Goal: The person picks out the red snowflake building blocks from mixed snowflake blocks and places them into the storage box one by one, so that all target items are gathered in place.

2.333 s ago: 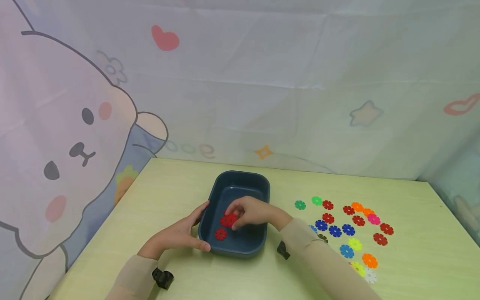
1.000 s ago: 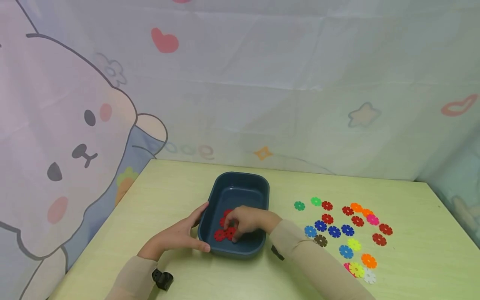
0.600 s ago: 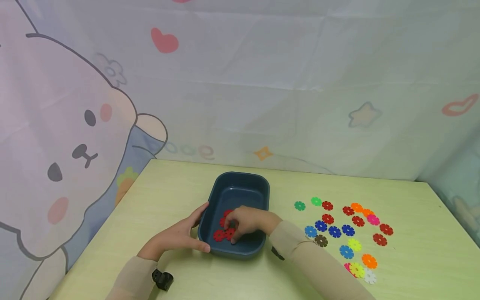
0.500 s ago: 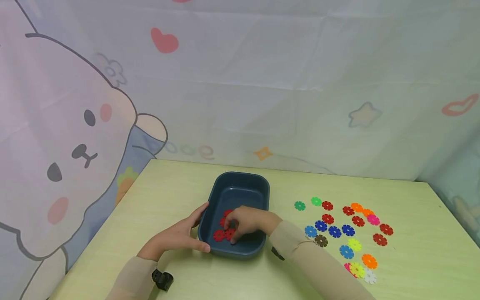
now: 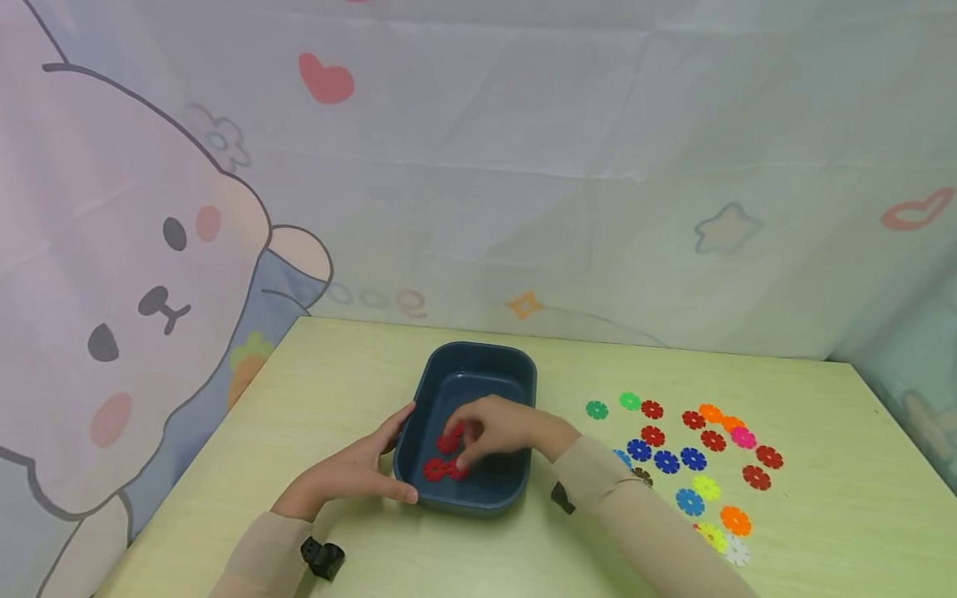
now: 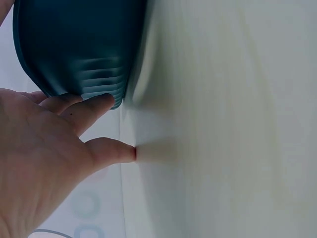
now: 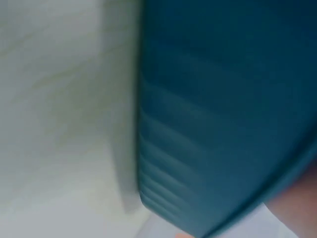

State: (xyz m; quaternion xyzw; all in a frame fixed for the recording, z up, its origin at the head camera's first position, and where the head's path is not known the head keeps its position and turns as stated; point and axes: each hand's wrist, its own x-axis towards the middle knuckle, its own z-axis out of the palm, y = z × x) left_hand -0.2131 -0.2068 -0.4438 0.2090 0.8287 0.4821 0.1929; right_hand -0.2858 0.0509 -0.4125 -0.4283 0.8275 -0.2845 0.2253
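Note:
A dark blue plastic tray point(image 5: 478, 500) stands on the table, with several red flower-shaped discs point(image 5: 435, 470) lying in its near left part. My left hand point(image 5: 350, 475) rests against the tray's left side, its fingers and thumb spread along the wall. In the left wrist view, straight fingers point(image 6: 94, 111) touch the ribbed outer wall. My right hand point(image 5: 497, 428) is inside the tray above the red discs, thumb and index finger apart, nothing visible gripped between them. It partly hides the discs. The right wrist view is mostly filled by the tray's outer wall point(image 7: 213, 124).
Right of the tray, several loose flower-shaped discs lie spread on the table point(image 5: 845, 498): red point(image 5: 757, 477), dark blue point(image 5: 667, 462), orange point(image 5: 736, 521), green point(image 5: 596, 409), yellow and others. My right sleeve point(image 5: 635, 507) covers some. A printed cloth point(image 5: 523, 149) hangs behind the table.
My right hand lowered to the red discs in the tray, stayed there, and has now lifted slightly up and right, its thumb and finger parting. The left hand has stayed at the tray's side.

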